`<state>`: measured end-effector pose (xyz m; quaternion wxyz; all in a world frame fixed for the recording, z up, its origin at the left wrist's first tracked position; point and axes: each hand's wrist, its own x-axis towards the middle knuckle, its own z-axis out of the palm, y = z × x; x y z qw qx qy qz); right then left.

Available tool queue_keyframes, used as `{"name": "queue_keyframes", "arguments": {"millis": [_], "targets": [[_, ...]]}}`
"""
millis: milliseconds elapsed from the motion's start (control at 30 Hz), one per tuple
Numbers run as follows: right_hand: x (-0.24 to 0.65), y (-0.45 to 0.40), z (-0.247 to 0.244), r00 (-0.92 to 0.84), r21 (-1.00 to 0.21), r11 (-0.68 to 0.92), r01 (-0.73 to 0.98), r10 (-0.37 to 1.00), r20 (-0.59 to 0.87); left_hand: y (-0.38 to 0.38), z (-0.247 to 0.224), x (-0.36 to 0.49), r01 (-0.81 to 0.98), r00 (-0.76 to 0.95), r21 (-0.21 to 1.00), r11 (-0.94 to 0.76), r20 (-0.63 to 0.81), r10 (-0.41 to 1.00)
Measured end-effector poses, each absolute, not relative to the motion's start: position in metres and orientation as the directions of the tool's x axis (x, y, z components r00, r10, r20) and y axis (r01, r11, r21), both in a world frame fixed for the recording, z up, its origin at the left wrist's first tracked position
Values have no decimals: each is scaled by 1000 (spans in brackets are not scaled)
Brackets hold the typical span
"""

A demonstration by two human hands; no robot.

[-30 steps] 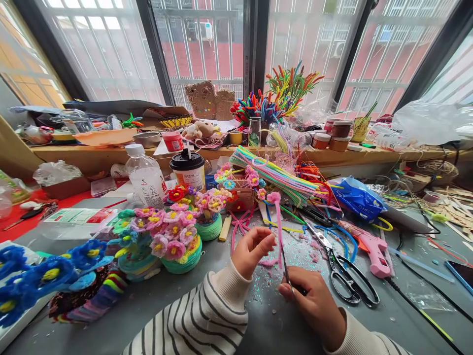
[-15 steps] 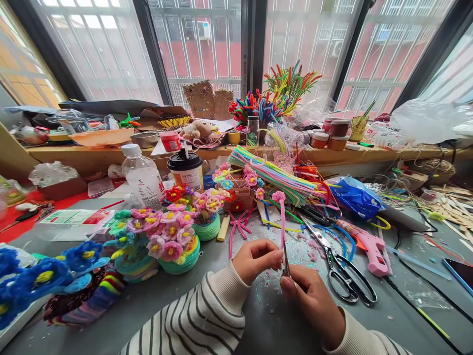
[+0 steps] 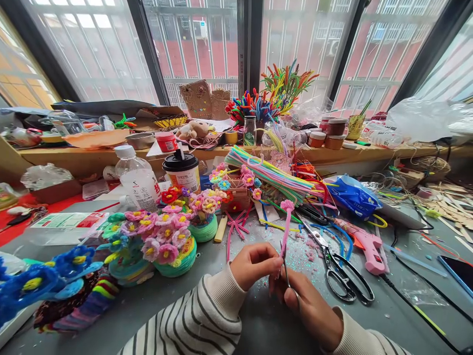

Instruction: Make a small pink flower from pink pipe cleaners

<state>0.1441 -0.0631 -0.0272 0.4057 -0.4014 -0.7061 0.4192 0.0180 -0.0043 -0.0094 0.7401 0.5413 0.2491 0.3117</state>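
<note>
A pink pipe cleaner with a curled blossom at its top stands upright, its lower end pinched in my left hand. Small scissors are gripped in my right hand, and their blades are at the pink stem just beside my left fingertips. The blades look slightly parted. Bits of pink fluff and glitter lie on the grey table around my hands.
Large black-handled scissors and a pink glue gun lie right of my hands. Fuzzy flower pots stand on the left, near a bottle and a lidded cup. A pipe cleaner bundle lies behind.
The pink flower stem now leans a little to the right. The small scissors have turned, with their blades now crossing the stem and a handle loop showing. The view has shifted slightly.
</note>
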Motion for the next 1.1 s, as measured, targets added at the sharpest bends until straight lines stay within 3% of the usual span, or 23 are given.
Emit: {"name": "queue_keyframes", "arguments": {"millis": [267, 800, 1100], "targets": [[145, -62, -32, -334, -917, 334, 218, 909, 251, -6, -10, 18, -189, 707, 951, 243, -40, 706], [145, -65, -36, -155, -866, 304, 397, 952, 263, -9, -5, 19, -234, 720, 946, 224, 14, 694], [146, -63, -34, -142, -815, 272, 512, 962, 232, -7, -6, 18, -161, 664, 982, 97, 35, 747]]}}
